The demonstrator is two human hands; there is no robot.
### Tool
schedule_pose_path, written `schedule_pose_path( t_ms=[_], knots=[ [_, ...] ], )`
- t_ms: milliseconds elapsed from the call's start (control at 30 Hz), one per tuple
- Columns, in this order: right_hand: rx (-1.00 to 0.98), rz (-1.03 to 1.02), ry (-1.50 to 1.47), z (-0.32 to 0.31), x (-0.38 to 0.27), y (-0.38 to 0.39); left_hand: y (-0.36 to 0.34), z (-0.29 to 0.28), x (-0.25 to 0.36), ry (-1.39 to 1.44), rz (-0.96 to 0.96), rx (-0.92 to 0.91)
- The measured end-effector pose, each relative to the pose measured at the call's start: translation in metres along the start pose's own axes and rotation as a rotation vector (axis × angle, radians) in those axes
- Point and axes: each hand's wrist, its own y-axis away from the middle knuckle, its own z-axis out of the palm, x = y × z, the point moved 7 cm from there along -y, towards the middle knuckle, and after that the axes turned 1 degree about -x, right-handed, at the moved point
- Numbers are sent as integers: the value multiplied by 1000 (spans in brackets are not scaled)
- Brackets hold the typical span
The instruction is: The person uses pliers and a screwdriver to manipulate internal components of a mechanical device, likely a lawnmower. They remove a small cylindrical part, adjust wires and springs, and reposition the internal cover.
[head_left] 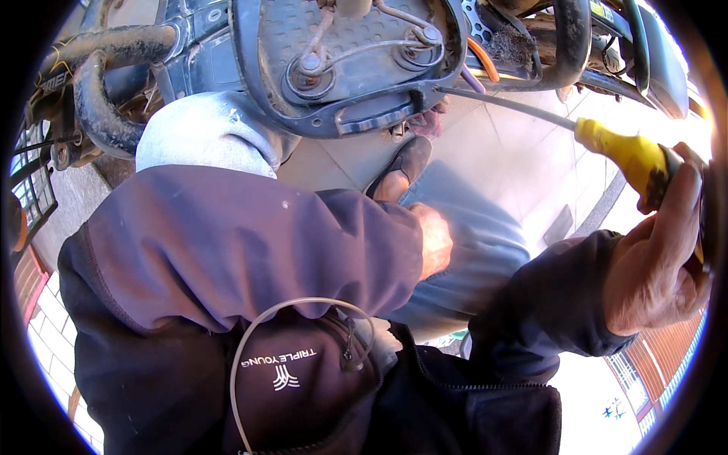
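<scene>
At the right edge, my right hand (658, 250) is closed around the handle of a yellow-and-black screwdriver (616, 148). Its long metal shaft slants up and left, the tip at the lower right edge of a dirty black plastic panel (318, 121) on a motorcycle-like vehicle. From this view I cannot tell whether the tip touches. Across my body lies my left arm, and my left hand (436, 239) is by the blue jeans over my leg, its fingers hidden. Two round metal bolts (312, 63) sit on the panel, joined by a rod.
Thick scuffed black tubular bars (106, 98) stand out at the left, and another curved bar (570, 45) at the right. Orange (482, 59) and purple strips show beside the panel. Pale floor tiles (500, 144) lie below, where a dark shoe (409, 161) rests.
</scene>
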Motion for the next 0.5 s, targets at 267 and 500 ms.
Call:
schedule_pose_path(
  t_ms=[267,500],
  knots=[
    [34,4,33,12,-36,-21,-4,-2,-12,-15,19,31],
    [29,-60,59,-6,0,-17,-24,31,-11,-30,41,99]
  ],
)
